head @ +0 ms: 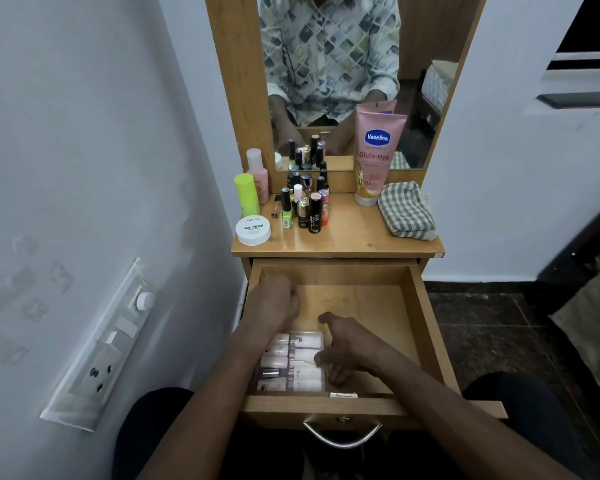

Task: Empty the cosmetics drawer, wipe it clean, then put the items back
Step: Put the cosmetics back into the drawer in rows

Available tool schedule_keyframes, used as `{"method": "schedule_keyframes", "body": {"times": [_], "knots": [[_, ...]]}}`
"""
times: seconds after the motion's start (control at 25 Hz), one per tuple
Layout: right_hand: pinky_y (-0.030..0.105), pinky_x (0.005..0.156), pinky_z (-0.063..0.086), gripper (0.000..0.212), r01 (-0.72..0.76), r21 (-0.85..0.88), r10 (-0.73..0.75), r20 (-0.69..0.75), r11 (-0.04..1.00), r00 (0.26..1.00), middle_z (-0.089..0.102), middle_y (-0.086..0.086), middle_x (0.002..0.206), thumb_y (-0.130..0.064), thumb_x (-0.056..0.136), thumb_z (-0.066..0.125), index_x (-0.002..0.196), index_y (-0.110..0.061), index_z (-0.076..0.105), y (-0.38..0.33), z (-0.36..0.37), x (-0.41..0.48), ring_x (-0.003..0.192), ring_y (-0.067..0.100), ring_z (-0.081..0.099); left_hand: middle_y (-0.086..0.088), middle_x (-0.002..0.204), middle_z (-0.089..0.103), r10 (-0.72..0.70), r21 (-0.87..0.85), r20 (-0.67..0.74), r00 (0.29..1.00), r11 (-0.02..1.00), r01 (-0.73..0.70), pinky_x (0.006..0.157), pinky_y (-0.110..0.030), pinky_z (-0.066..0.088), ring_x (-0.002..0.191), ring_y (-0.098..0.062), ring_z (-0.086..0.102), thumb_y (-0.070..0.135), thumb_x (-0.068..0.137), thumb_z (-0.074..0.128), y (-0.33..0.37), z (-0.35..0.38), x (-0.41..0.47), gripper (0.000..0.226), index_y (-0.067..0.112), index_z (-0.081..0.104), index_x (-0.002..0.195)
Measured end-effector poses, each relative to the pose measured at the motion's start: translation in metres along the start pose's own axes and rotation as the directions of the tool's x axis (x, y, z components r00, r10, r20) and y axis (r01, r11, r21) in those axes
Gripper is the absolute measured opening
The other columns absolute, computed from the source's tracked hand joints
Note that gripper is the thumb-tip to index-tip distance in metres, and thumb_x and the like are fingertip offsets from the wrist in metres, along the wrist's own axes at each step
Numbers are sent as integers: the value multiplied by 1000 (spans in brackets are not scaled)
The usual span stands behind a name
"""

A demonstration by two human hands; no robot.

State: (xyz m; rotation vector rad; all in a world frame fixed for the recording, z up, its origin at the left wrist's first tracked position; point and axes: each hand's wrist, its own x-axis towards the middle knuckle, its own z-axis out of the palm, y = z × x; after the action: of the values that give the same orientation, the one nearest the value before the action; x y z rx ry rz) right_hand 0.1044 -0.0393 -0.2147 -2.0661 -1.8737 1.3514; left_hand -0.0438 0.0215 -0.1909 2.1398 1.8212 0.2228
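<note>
The wooden drawer is pulled out below the dresser top. A clear case of small pink tubes lies in its front left corner; the rest of the drawer floor is bare. My right hand has its fingers spread and rests on the case's right edge, thumb raised. At the drawer's back left, my left hand is curled and blurred, and whatever might be in it is hidden. A checked cloth lies folded on the dresser top at the right.
On the dresser top stand a pink Vaseline tube, several nail polish bottles, a white nail polish remover jar, a green bottle and a pink bottle. A switch panel is on the left wall. The drawer handle juts toward me.
</note>
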Motion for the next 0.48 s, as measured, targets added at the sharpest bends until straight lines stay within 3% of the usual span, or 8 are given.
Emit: {"method": "schedule_keyframes", "body": {"times": [0.04, 0.08, 0.16, 0.2, 0.28, 0.32, 0.4, 0.48], "knots": [[37, 65, 62, 68, 2, 27, -2, -4, 1000, 1000, 67, 18, 109, -11, 88, 71, 145, -13, 35, -1, -1, -2, 76, 29, 74, -6, 90, 72, -45, -129, -206, 978, 992, 18, 73, -34, 55, 84, -23, 68, 18, 89, 55, 2, -5, -1, 18, 13, 72, 89], [41, 64, 63, 61, -4, 64, 4, -3, 998, 1000, 67, 18, 105, -10, 91, 68, 143, -13, 37, -2, -1, -3, 72, 30, 74, -5, 92, 70, -102, -259, -404, 909, 966, -7, 73, -32, 53, 84, -21, 66, 19, 88, 57, 4, -11, -2, 15, 13, 71, 92], [46, 65, 63, 52, -18, 100, 19, -11, 995, 1000, 66, 17, 99, -9, 92, 65, 138, -11, 41, -3, 0, -5, 70, 32, 75, -10, 107, 62, -195, -353, -664, 722, 933, -72, 82, -31, 46, 100, -24, 58, 22, 84, 66, 2, -24, 4, 31, 11, 64, 112], [47, 65, 63, 50, -21, 91, 23, -16, 996, 1000, 66, 16, 96, -10, 92, 64, 137, -11, 42, -2, 1, -4, 70, 32, 75, -14, 119, 56, -240, -355, -688, 685, 934, -30, 91, -35, 43, 111, -28, 52, 30, 81, 71, -1, -30, 12, 53, 9, 55, 127], [45, 65, 63, 49, -6, 55, 8, -32, 998, 999, 65, 12, 93, -11, 92, 65, 136, -11, 43, 0, 1, -2, 69, 30, 75, -16, 141, 45, -365, -393, -553, 749, 907, 152, 107, -46, 36, 131, -33, 40, 50, 74, 77, -12, -38, 37, 94, 10, 33, 148], [45, 65, 63, 49, 4, 36, -2, -41, 999, 999, 66, 10, 91, -12, 92, 65, 136, -10, 43, 0, 0, -2, 69, 29, 75, -16, 145, 44, -409, -409, -470, 782, 886, 218, 111, -50, 34, 135, -35, 38, 55, 72, 78, -17, -39, 46, 103, 10, 29, 150], [45, 66, 63, 50, 20, 6, -19, -45, 1000, 999, 66, 10, 93, -14, 92, 65, 136, -9, 43, 0, -1, -2, 70, 29, 75, -16, 141, 52, -411, -424, -412, 813, 876, 228, 108, -51, 37, 130, -35, 46, 56, 70, 78, -24, -36, 56, 99, 9, 37, 146], [45, 67, 63, 48, 3, 36, -1, -38, 999, 999, 66, 12, 95, -15, 93, 64, 136, -9, 43, 1, -3, -5, 72, 30, 75, -15, 132, 59, -399, -437, -469, 788, 880, 186, 104, -51, 40, 123, -34, 52, 51, 69, 78, -22, -37, 52, 87, 8, 48, 139]]}}
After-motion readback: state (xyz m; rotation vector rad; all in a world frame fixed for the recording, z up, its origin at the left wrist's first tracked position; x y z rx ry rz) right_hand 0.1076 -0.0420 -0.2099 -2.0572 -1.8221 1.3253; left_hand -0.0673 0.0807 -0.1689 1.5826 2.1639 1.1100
